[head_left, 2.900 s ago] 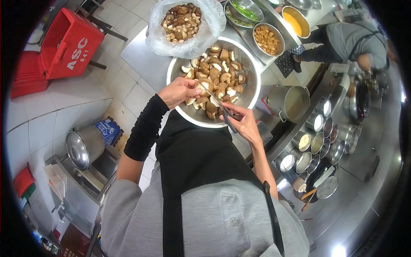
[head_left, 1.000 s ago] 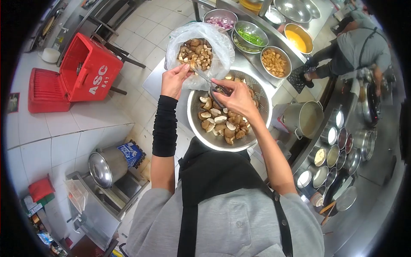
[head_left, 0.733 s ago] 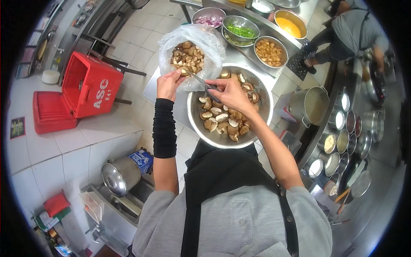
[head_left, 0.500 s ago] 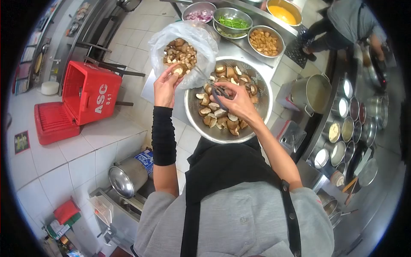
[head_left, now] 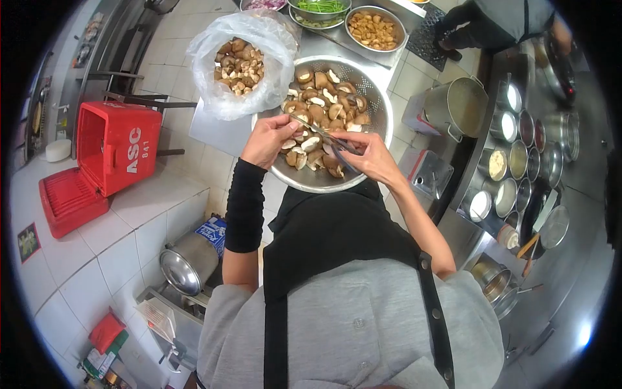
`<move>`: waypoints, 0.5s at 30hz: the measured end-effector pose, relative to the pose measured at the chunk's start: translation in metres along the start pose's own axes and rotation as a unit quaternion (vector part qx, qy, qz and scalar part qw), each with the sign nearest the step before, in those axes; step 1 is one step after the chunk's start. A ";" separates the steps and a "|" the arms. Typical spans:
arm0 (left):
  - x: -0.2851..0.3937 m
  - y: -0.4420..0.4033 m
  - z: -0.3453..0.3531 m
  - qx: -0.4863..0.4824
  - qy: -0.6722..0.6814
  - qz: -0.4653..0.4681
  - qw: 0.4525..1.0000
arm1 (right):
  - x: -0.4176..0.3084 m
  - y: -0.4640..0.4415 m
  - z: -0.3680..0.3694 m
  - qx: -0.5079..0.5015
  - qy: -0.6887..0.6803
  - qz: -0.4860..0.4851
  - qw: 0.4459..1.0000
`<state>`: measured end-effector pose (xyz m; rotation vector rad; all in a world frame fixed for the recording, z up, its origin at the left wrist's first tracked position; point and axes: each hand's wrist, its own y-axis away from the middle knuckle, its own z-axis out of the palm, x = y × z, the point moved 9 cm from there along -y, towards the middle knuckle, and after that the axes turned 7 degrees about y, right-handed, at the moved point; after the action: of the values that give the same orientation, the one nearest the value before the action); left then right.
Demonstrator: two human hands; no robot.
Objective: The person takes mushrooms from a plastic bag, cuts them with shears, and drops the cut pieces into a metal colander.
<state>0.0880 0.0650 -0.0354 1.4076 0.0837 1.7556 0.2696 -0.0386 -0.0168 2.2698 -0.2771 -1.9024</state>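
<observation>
Below the two bare hands, a black apron point(head_left: 337, 227) covers the front of the wearer's grey shirt, and a black sleeve point(head_left: 245, 206) covers the left forearm. The right hand point(head_left: 376, 159) holds a pair of scissors point(head_left: 328, 138), fingers curled around the handles, with the blades pointing towards the left hand point(head_left: 264, 144). That hand has its thumb and fingertips pinched close together by the blade tips; whether a piece sits between them, I cannot tell.

Both hands are over the near left part of a large metal colander point(head_left: 379, 104), which holds many brown mushrooms point(head_left: 337, 110), some showing pale cut faces. Just beside it, to the far left, an open plastic bag point(head_left: 204, 58) holds more mushrooms, on a metal table point(head_left: 210, 133). Beyond the colander, a bowl point(head_left: 402, 39) of brown chunks stands near a bowl of green stalks point(head_left: 321, 6).

Off to the right is a deep pot point(head_left: 457, 107) of liquid; well apart to the left, a red box point(head_left: 120, 146) stands open. Farther off, at the upper right, is another person point(head_left: 512, 23).
</observation>
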 end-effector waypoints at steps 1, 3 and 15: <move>-0.005 0.001 0.002 -0.009 0.001 -0.015 1.000 | 0.008 0.006 -0.002 -0.012 -0.011 0.032 0.999; -0.019 -0.002 0.002 -0.043 -0.003 -0.032 0.999 | 0.017 0.018 -0.008 -0.029 0.001 0.078 0.997; 0.109 -0.071 -0.096 0.168 -0.374 0.207 0.888 | 0.003 0.057 -0.048 0.080 -0.101 0.045 0.991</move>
<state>0.0502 0.2216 -0.0242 2.4176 -0.3721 1.4274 0.3156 -0.0940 0.0023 2.1173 -0.5683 -2.1335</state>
